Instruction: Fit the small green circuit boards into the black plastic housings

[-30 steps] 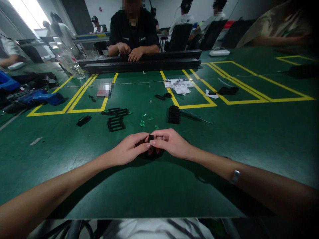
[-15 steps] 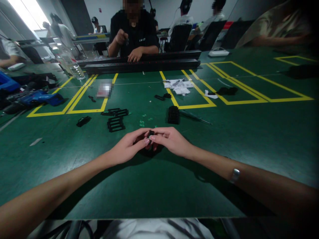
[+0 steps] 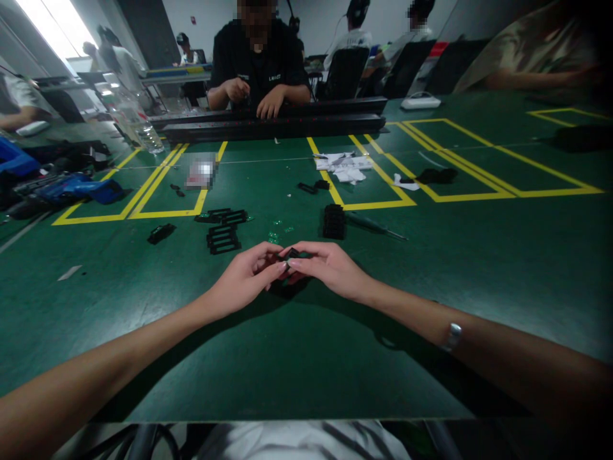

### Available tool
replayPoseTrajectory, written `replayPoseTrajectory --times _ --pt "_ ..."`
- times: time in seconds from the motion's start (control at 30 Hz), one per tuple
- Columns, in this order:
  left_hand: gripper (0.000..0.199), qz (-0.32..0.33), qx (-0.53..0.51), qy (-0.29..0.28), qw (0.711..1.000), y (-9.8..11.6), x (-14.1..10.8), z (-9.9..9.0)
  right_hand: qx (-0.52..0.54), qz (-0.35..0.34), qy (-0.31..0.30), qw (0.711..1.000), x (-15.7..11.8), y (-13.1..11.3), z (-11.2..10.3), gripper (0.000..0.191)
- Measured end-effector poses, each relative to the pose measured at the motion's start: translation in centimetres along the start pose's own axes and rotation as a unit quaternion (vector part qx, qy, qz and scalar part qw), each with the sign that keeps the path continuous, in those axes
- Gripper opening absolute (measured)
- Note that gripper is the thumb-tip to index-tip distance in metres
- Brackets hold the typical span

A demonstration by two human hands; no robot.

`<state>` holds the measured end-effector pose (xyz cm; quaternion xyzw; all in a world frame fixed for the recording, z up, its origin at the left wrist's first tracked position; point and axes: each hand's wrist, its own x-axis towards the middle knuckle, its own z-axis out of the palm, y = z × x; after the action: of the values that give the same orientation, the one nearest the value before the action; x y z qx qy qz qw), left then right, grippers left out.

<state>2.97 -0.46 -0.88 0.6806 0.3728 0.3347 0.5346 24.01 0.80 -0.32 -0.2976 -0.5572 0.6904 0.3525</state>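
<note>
My left hand and my right hand meet above the table, both closed on a small black plastic part. Both thumbs press at its near side, and the fingers hide most of it. Just beyond lie small clear green-tinted pieces. To the left are black rectangular frames, some in a row and others piled loosely behind. A stack of black parts stands beyond my right hand, with a screwdriver beside it. One more black part lies farther left.
Crumpled white paper lies on the green table, which has yellow tape outlines. Long black rails cross the far side, in front of a seated person. Plastic bottles and blue tools are at the left.
My fingers have shifted slightly around the black part, which now sits at a different tilt. Across the table, the person's raised hand has come down.
</note>
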Motion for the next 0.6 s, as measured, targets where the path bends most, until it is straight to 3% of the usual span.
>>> replayPoseTrajectory --times 0.6 --pt "0.025 -0.012 -0.001 0.027 1.0 -0.18 0.04 -0.08 -0.061 -0.032 0.016 0.998 0.33 0.51 -0.42 0.025"
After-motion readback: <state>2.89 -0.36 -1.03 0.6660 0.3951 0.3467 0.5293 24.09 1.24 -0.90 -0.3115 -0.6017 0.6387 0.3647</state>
